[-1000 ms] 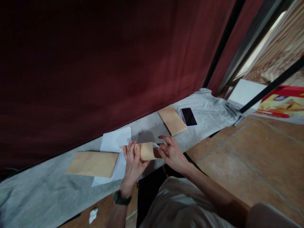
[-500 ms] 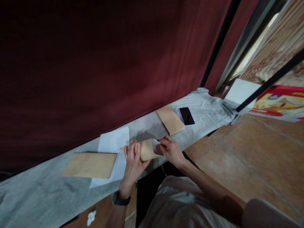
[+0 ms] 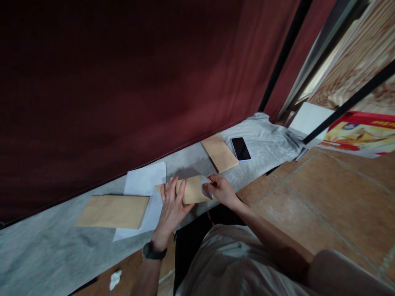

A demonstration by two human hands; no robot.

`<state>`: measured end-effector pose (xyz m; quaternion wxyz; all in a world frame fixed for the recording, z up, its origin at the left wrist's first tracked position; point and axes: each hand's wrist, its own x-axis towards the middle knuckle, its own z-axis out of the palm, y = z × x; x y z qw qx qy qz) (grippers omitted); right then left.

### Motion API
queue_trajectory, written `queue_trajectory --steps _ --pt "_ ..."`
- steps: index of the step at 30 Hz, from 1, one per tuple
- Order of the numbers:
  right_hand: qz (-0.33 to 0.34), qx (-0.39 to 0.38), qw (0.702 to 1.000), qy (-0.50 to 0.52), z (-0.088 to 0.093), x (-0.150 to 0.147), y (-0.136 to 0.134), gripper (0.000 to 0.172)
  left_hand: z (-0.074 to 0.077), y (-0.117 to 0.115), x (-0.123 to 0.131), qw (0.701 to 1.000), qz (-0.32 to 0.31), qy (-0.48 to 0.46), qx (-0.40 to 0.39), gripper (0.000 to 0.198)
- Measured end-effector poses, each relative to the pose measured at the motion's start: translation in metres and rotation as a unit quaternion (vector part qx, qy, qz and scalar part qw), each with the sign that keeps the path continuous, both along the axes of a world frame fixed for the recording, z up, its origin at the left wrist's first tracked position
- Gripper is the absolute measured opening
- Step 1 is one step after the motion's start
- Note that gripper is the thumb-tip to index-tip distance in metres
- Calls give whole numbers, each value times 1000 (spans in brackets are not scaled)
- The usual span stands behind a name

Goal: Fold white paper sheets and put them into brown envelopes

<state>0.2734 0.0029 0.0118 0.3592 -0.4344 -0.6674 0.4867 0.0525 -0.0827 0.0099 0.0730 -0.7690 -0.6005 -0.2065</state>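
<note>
A brown paper envelope (image 3: 194, 190) lies across the grey cloth in front of me, its open end to the right. My left hand (image 3: 172, 201) grips it near its left end, fingers over the top and thumb along the near edge. At the open end, my right hand (image 3: 224, 191) pinches a white paper (image 3: 205, 181) that shows in the mouth of the envelope. How much of the paper is inside is hidden. To the left, another stack of brown envelopes (image 3: 114, 211) rests partly on white sheets (image 3: 145, 180).
More brown envelopes (image 3: 219, 153) lie beyond my right hand, beside a dark-screened phone (image 3: 241, 149). The narrow cloth-covered surface (image 3: 40, 250) runs along a dark red curtain (image 3: 154, 82). A black pole (image 3: 348, 102) and a printed box (image 3: 364, 133) stand at the right.
My right fingers have moved further into the open end of the envelope, and less white paper shows there. My left hand keeps its hold. The whole view has shifted slightly.
</note>
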Motion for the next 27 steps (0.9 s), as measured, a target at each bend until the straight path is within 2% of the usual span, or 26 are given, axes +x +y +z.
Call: queue_trajectory --steps 3,5,7,8,9,11,13,14,15,16,18,20,27 --pt "-26 -98 993 67 -14 -7 5 15 0 -1 0 999 29 -44 0 89" --pt "-42 -150 978 139 -21 -13 7 16 -4 -5 7 987 81 -139 14 96" --pt "-64 -186 959 205 -28 -17 8 20 -11 -13 19 942 152 -297 25 105" --pt "-77 -199 949 231 -31 -19 7 22 -15 -18 27 900 190 -392 27 106" --pt "-90 -211 940 252 -34 -21 7 23 -19 -22 36 838 228 -495 28 101" --pt "-106 -227 926 281 -40 -26 4 26 -25 -28 53 675 283 -681 21 79" --pt "-114 -234 919 296 -44 -31 0 26 -27 -27 66 519 280 -807 -32 50" --pt "-116 -236 917 299 -46 -34 -2 26 -27 -25 71 458 269 -845 -66 35" --pt "-118 -237 917 300 -48 -36 -4 26 -26 -21 75 413 254 -869 -96 23" --pt "-118 -236 918 297 -49 -39 -6 26 -25 -17 77 383 242 -884 -116 15" --pt "-114 -232 923 286 -51 -42 -8 26 -21 -9 80 351 231 -900 -116 9" --pt "-111 -227 927 276 -52 -45 -10 27 -20 -3 81 338 226 -908 -102 12" --pt "-119 -242 922 279 -60 -48 -11 30 -25 -1 78 330 236 -907 -108 14"
